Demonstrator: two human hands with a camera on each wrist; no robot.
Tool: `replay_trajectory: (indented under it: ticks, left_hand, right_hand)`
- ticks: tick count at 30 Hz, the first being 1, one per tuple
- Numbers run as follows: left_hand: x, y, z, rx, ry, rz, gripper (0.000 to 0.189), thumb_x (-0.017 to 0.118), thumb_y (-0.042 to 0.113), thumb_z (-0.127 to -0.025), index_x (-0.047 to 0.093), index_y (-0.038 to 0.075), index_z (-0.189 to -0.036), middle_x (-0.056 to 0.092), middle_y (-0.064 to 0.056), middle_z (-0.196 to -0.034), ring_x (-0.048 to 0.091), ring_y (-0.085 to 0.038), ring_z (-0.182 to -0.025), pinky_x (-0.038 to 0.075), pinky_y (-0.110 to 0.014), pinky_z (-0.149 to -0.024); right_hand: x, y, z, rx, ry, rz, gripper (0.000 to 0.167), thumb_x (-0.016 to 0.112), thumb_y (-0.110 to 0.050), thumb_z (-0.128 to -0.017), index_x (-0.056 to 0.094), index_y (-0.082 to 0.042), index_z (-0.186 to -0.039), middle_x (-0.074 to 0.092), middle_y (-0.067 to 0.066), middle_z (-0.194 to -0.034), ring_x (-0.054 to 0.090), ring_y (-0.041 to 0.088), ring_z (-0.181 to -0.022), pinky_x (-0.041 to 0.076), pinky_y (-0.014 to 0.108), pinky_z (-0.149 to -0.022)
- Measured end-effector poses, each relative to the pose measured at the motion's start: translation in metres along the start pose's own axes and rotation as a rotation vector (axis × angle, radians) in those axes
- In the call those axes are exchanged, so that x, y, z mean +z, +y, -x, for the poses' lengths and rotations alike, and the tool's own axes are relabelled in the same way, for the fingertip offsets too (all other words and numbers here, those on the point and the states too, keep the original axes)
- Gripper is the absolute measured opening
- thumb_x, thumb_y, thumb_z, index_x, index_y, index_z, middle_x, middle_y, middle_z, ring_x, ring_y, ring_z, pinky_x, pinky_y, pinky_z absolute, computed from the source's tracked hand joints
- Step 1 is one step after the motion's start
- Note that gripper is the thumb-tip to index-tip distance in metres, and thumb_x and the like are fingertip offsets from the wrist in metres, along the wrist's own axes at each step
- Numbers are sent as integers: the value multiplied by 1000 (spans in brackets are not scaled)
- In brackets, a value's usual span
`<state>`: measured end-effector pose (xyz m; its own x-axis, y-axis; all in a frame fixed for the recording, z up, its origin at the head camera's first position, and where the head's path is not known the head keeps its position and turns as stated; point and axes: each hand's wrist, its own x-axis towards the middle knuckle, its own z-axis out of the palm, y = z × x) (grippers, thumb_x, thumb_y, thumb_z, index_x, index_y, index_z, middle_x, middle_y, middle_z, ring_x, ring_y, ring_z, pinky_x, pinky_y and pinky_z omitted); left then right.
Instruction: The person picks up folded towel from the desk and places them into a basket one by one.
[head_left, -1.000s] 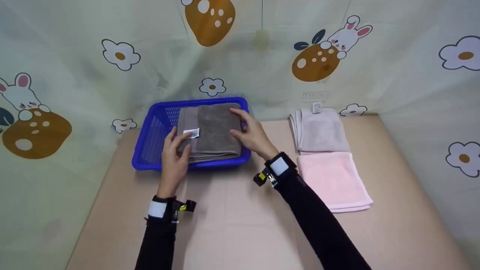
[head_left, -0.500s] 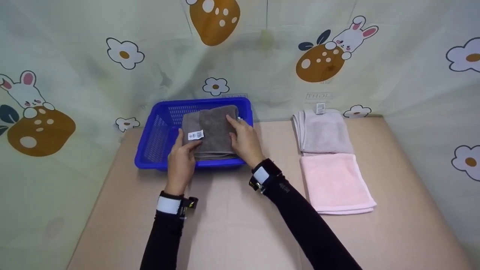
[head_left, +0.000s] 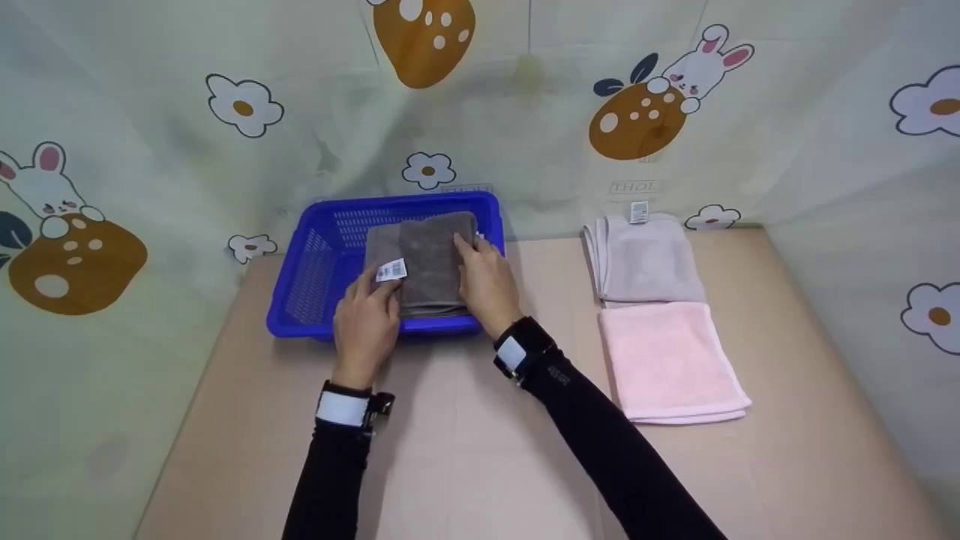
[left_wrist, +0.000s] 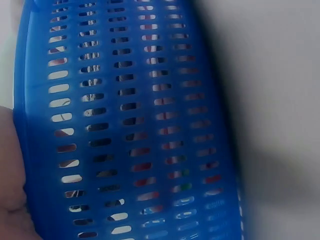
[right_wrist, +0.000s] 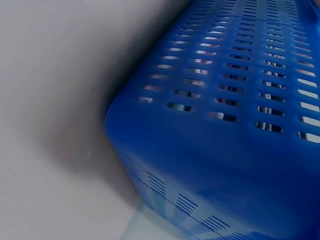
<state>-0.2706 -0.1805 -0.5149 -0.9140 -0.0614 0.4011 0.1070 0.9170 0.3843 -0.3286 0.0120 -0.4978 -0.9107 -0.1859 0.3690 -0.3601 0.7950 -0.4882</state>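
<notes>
On the far-left part of the table, a blue basket w/ slotted sides stands near the patterned sheet; a taupe towel, folded, lies in its R half, showing a white label nr the L edge; the L hand reaches over the near rim, fingers loosely bent & a little apart, tips at the towel's near-L part & by the label; the R hand is at the towel's R edge, index & thumb bent, touching the cloth; whether either one actually pinches it, can't tell, as the other fingertips are hidden; both wrists wear dark straps w/ white patches, black sleeves below; off to the R, well apart from the basket, a pale grey towel lies folded w/ its own tag at the far edge; a pink towel, also folded, lies just on its near side, edges meeting; L wrist view: slotted basket wall, plus part of a hand beside the rim; R wrist view: basket corner & slots.
</notes>
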Motion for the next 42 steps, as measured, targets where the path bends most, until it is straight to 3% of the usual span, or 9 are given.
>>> replay_trajectory:
  ticks: [6, 12, 16, 19, 23, 27, 35, 37, 42]
  left_hand:
    - [1, 0, 0, 31, 47, -7, 22, 58, 16, -102, 66, -1, -112, 73, -22, -117, 56, -44, -132, 35, -57, -119]
    - [0, 1, -1, 49, -19, -29, 32, 54, 27, -106, 67, 6, -127, 74, -17, -125, 60, -39, -130, 33, -58, -120]
    - [0, 1, 1, 78, -65, -57, 41, 51, 39, -107, 72, 8, -124, 73, -14, -129, 61, -38, -129, 37, -59, -117]
    - [-1, 0, 2, 81, -78, -61, 43, 53, 42, -107, 72, 6, -123, 71, -14, -132, 62, -38, -129, 39, -59, -115]
    - [0, 0, 1, 89, -92, -55, 42, 53, 42, -106, 72, 6, -117, 70, -14, -134, 62, -36, -130, 40, -61, -114]
    - [-1, -1, 1, 99, -94, -61, 34, 50, 32, -105, 69, 4, -113, 71, -15, -131, 62, -36, -130, 41, -61, -113]
    - [-4, -1, 1, 73, -139, -78, 37, 47, 22, -99, 62, -1, -124, 68, -19, -134, 60, -38, -133, 41, -57, -115]
    - [-4, -1, 2, 64, -136, -81, 36, 47, 22, -98, 62, 0, -122, 68, -20, -134, 63, -40, -127, 45, -57, -110]
    - [-3, 0, 3, 53, -102, -84, 28, 50, 22, -97, 63, 3, -113, 70, -23, -128, 69, -48, -100, 54, -61, -81]
  right_hand:
    - [0, -3, 0, -7, -4, 124, 44, 66, -4, -97, 64, -8, -141, 66, 24, -134, 68, 39, -116, 56, 47, -99]
    - [2, 1, -1, -56, 24, 232, 26, 65, -2, -93, 77, -2, -116, 68, 25, -132, 64, 39, -113, 55, 44, -99]
    - [2, 5, -2, -76, 18, 268, 16, 67, -3, -89, 81, 1, -96, 63, 24, -140, 53, 41, -134, 43, 46, -115]
    - [2, 5, -3, -64, -32, 303, 14, 71, -9, -85, 81, -1, -91, 62, 20, -144, 42, 38, -148, 31, 50, -124]
    - [2, 5, -3, -56, -81, 351, 18, 70, -12, -85, 82, -2, -95, 65, 16, -141, 41, 36, -150, 24, 53, -126]
    - [3, 5, -3, -62, -97, 382, 22, 68, -13, -86, 81, -2, -100, 67, 16, -138, 43, 36, -149, 25, 55, -125]
    - [4, 3, -3, -35, -160, 384, 49, 70, -19, -90, 65, -4, -137, 64, 14, -144, 43, 33, -149, 27, 56, -124]
    - [4, 4, -3, -35, -170, 377, 57, 72, -21, -89, 61, -6, -142, 63, 14, -145, 45, 33, -147, 28, 57, -123]
    - [4, 5, -4, -49, -186, 402, 60, 73, -29, -89, 61, -6, -143, 61, 14, -147, 50, 33, -142, 32, 57, -120]
